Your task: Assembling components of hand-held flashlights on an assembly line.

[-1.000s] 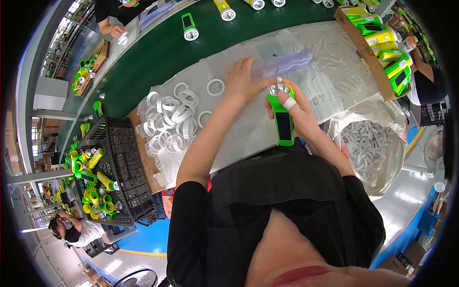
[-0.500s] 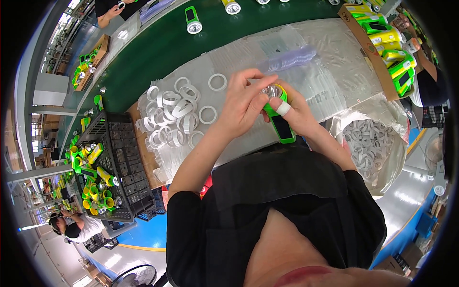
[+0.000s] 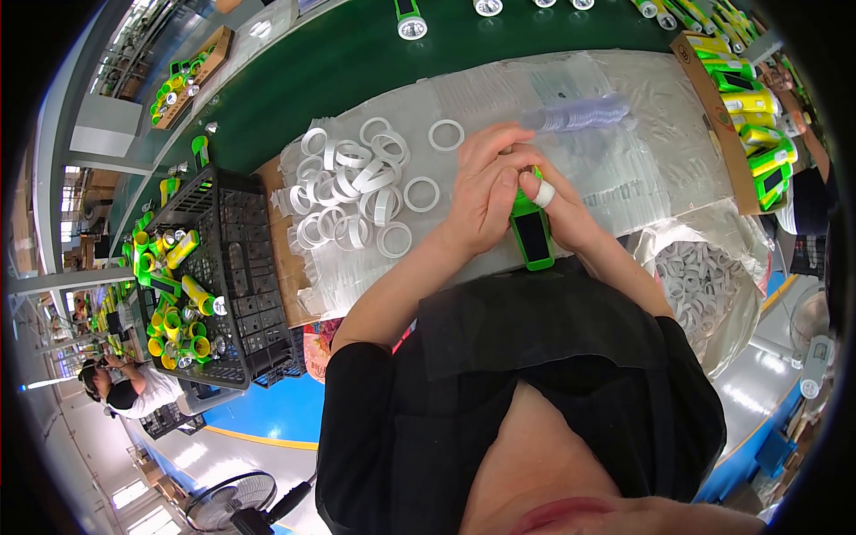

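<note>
Both my hands are wrapped round the head of a green flashlight (image 3: 533,239) with a dark panel on its body. Its lower end points toward my chest. My left hand (image 3: 484,189) is closed over the lens end from the left, hiding it. From the other side my right hand (image 3: 563,207) grips the flashlight, a white wrap round its thumb. To the left of my hands lies a pile of white plastic rings (image 3: 341,183), with a few loose rings (image 3: 422,194) beside it.
On the left stands a black crate (image 3: 242,294) of green and yellow flashlight parts. At right are a cardboard box (image 3: 719,125) of flashlights and a sack (image 3: 655,239) of rings. Clear plastic discs (image 3: 584,111) lie beyond my hands. Flashlights (image 3: 411,25) stand on the green belt (image 3: 357,67).
My left hand has closed over the flashlight's lens end, which showed between my fingers before. The flashlight now points straighter toward me. The whole view has shifted slightly.
</note>
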The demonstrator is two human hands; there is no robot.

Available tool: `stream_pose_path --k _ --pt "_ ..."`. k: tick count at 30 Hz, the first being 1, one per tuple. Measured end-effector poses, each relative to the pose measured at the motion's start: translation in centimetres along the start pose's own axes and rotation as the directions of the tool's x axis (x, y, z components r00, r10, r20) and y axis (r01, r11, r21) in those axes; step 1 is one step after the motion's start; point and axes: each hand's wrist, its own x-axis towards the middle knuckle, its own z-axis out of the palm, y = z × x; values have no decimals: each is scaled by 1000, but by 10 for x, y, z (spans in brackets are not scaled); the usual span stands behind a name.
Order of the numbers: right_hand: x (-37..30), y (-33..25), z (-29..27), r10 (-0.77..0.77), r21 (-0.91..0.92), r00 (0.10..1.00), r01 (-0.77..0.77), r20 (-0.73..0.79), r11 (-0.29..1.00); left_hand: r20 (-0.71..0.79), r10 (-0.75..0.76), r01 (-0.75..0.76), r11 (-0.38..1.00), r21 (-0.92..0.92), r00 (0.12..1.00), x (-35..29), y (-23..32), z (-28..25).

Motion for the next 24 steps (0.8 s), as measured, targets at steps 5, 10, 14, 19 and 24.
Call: stream_pose_path --k 5,10,14,19,24 --pt "12 0 -9 -45 -26 997 46 63 999 113 29 -45 990 136 993 12 3 -14" --pt "35 -2 -16 -251 -15 966 253 60 967 -2 -318 300 892 338 948 15 -32 -45" --pt "40 7 -19 -279 -29 959 280 48 960 300 -583 172 617 768 755 8 -45 -50" --pt "47 10 -15 -284 -81 956 289 68 954 207 -446 181 682 709 871 -3 -69 -60" --pt "52 12 -19 -280 -113 960 281 31 953 -50 -557 560 824 87 829 24 -44 -64"
